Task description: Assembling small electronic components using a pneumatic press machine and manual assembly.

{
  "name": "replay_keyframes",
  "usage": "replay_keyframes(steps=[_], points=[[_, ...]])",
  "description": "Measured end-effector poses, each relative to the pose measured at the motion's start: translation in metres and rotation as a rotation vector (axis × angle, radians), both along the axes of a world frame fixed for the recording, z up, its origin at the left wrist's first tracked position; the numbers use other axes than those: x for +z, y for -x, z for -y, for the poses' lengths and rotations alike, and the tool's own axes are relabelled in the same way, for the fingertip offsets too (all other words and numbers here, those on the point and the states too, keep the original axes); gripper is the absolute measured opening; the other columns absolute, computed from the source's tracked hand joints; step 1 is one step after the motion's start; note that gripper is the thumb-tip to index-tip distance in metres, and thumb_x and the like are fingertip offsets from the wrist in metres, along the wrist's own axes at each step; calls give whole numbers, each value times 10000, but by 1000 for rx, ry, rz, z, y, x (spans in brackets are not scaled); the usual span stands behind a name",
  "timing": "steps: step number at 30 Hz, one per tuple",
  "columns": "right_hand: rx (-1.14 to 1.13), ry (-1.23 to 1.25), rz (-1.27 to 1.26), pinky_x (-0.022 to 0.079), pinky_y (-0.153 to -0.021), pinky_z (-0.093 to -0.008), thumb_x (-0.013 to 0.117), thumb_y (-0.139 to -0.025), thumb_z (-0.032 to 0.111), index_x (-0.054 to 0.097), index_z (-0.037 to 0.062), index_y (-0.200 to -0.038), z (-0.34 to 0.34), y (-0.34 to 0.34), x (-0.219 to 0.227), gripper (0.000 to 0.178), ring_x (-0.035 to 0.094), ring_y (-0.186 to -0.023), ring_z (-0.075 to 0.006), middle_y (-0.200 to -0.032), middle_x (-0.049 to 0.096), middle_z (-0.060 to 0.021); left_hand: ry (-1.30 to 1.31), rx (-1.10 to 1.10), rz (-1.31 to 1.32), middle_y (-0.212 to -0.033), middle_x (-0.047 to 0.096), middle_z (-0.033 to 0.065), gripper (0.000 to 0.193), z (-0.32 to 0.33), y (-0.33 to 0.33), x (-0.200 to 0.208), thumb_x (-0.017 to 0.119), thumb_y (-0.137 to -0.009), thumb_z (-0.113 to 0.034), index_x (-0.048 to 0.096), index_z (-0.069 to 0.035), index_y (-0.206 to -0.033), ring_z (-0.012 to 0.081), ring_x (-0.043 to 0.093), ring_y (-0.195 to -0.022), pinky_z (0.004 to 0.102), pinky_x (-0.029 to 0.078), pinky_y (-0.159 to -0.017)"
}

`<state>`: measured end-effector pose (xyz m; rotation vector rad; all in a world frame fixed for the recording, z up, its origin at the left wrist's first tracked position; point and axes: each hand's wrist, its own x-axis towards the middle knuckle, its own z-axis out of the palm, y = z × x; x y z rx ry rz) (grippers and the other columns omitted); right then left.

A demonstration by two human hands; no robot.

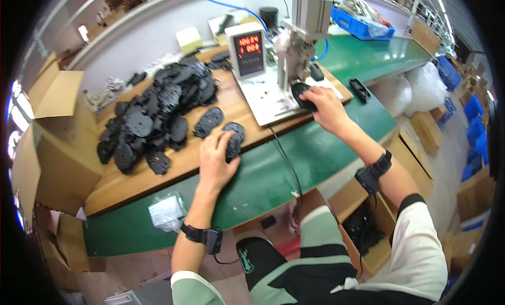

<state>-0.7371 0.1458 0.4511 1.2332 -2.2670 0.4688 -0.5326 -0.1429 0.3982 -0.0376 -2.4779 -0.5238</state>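
My right hand (327, 109) pinches a dark oval plastic part (300, 93) on the white base plate (276, 109) of a bench press (309, 18), just below its head. Further left, my left hand (213, 160) has its fingers and thumb around another flat black plastic part (235, 136) at the front edge of the wooden board (131, 190). One loose black part (209, 122) lies just behind that hand. A large heap of similar black parts (165, 97) covers the board to the left. My left fingertips are partly hidden.
A counter box with a red lit display (246, 51) stands left of the press. A black shell piece (360, 90) lies right of it. A cable (288, 165) crosses the green table (329, 155). A clear plastic bag (167, 212) lies near the front; open cartons (66, 160) stand left.
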Motion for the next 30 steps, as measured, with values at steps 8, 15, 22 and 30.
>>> replay_keyframes(steps=[8,15,22,30], points=[[-16,135,-62,490,-910,-468,627,-731,-61,643,73,-1084,0,-7,-23,379,627,-1011,-362,-1035,632,-121,90,63,-119,-1257,611,188,499,-2,5,-25,717,-705,-45,613,-61,-1193,386,552,-1234,461,438,-1072],[74,25,30,501,-938,-482,588,-789,-26,693,57,-1051,10,23,-11,295,641,-1067,-387,-1061,667,-205,154,130,-201,-1152,652,214,336,16,18,-25,709,-857,-120,618,-23,-1166,408,614,-1084,469,488,-963],[119,122,-65,505,-907,-479,574,-801,-31,679,44,-1005,-4,5,-16,241,637,-1058,-389,-1034,665,-182,101,187,-134,-1144,673,192,377,9,12,-33,696,-889,-133,614,-50,-1247,350,642,-1101,425,500,-974],[129,174,-38,514,-893,-465,580,-794,-44,647,46,-985,-4,8,-17,222,628,-1068,-383,-1030,628,-171,99,176,-114,-1172,669,199,429,15,13,-28,708,-857,-112,622,-57,-1274,370,625,-1136,430,481,-1007]])
